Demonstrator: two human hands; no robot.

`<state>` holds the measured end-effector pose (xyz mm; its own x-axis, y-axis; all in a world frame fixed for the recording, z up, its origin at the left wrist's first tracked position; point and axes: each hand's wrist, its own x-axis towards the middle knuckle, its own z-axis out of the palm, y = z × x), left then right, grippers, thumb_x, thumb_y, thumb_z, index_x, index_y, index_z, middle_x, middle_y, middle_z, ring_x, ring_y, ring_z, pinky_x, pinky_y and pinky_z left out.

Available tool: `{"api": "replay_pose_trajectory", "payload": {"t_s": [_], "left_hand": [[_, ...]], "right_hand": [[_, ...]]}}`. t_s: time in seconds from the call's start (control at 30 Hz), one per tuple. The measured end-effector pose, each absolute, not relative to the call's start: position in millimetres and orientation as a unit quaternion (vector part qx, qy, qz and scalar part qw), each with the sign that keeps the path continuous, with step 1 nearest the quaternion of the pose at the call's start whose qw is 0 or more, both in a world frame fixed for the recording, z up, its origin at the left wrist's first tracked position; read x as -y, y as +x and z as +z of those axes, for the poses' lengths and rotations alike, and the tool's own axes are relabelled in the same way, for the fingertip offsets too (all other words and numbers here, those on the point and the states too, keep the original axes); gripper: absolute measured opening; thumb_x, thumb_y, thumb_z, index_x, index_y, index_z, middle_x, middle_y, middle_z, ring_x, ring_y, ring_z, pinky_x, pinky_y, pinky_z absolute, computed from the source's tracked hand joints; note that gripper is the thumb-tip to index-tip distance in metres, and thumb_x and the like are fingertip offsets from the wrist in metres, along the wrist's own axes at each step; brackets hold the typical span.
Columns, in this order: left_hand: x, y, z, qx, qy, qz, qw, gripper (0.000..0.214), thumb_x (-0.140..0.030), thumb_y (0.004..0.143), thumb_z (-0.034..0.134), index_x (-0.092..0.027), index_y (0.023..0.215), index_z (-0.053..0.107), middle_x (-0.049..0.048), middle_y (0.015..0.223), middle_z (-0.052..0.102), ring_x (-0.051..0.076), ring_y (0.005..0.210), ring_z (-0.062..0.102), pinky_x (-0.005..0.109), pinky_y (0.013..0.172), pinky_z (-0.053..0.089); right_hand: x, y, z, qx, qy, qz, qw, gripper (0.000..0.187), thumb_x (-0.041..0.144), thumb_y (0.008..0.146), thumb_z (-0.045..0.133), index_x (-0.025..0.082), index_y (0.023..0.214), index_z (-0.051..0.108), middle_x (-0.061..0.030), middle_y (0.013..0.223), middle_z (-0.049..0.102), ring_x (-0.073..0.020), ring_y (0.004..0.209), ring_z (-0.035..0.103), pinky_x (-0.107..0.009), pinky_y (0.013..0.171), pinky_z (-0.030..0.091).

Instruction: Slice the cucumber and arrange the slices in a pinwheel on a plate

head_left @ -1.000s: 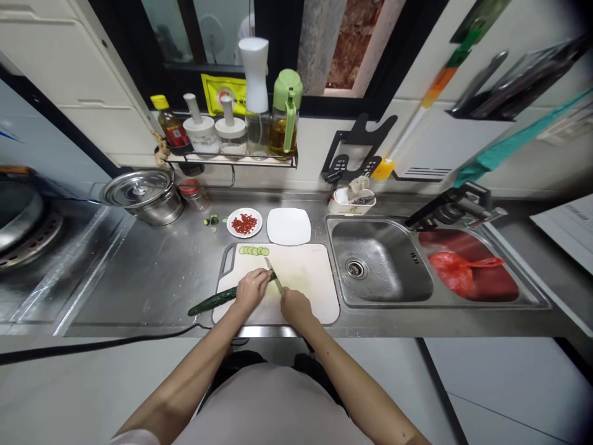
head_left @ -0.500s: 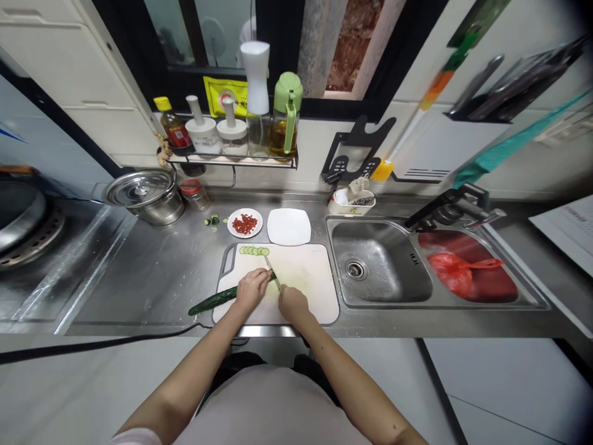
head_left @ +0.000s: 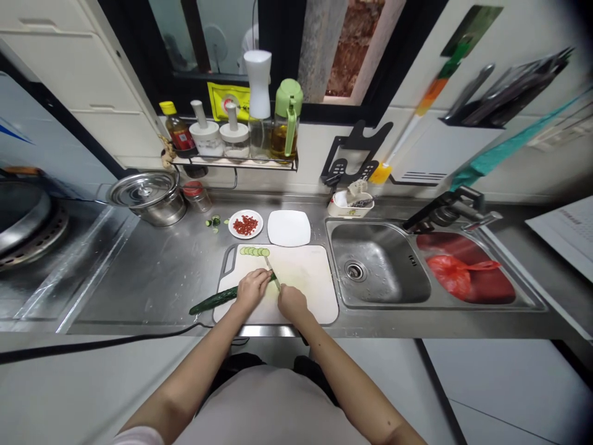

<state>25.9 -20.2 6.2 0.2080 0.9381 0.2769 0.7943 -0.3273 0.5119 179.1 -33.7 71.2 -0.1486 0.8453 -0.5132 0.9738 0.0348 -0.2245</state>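
A long dark green cucumber [head_left: 214,301] lies slantwise over the left edge of the white cutting board [head_left: 306,262]. My left hand [head_left: 252,288] is closed over its right part, fingers bent near the cut end. In my right hand [head_left: 291,302] is a knife [head_left: 272,269]; the fist covers its handle, and the narrow blade points up and left against the cucumber's end. Several pale cucumber slices [head_left: 254,251] overlap in a row along the board's top left. Beyond the board stand a small plate of chopped red pieces [head_left: 245,224] and a bare white square plate [head_left: 288,227].
Cucumber scraps [head_left: 213,221] lie left of the plates. A lidded steel pot [head_left: 152,198] and a red-lidded jar [head_left: 197,196] stand at the back left. To the right is a double sink [head_left: 380,266] with a red plastic bag [head_left: 451,275]. Seasoning bottles fill a wall rack [head_left: 231,162].
The view has tilted very slightly, so the background sits a little lower. Both hands, the knife and the cucumber hold nearly the same place on the board.
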Motion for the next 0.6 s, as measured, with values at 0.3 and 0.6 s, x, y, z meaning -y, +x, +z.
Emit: {"api": "replay_pose_trajectory", "payload": {"t_s": [0.3, 0.6], "left_hand": [[22, 26, 4, -0.573, 0.761, 0.279, 0.122, 0.025, -0.03, 0.094, 0.047, -0.026, 0.105, 0.069, 0.0037, 0.102, 0.069, 0.015, 0.092, 0.062, 0.027, 0.082, 0.051], [23, 25, 5, -0.575, 0.759, 0.279, 0.128, 0.025, -0.032, 0.093, 0.049, -0.026, 0.109, 0.068, 0.0035, 0.103, 0.069, 0.016, 0.094, 0.062, 0.027, 0.082, 0.05]], "right_hand": [[43, 183, 70, -0.704, 0.644, -0.271, 0.124, 0.03, 0.014, 0.092, 0.036, 0.013, 0.111, 0.058, -0.0151, 0.101, 0.068, -0.0229, 0.1, 0.065, -0.03, 0.078, 0.045], [59, 195, 73, -0.699, 0.65, -0.273, 0.118, 0.031, 0.014, 0.09, 0.036, 0.013, 0.11, 0.059, -0.0153, 0.1, 0.069, -0.0236, 0.096, 0.065, -0.031, 0.075, 0.045]]}}
